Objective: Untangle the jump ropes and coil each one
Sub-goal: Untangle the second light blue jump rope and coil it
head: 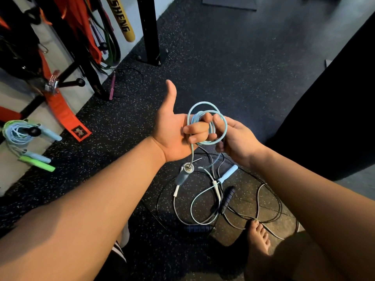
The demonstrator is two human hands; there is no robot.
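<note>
Your left hand [172, 130], frame centre with thumb up, has its fingers curled through the light-blue rope coil [204, 102]. Your right hand [233, 136] pinches the same coil from the right. One handle [183, 175] dangles just below the left hand; the tangled ropes [228, 198] lie on the floor [223, 67], lower centre.

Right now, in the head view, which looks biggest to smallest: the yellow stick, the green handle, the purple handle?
yellow stick
green handle
purple handle
The purple handle lies farther away, so that rank is unsure.
</note>
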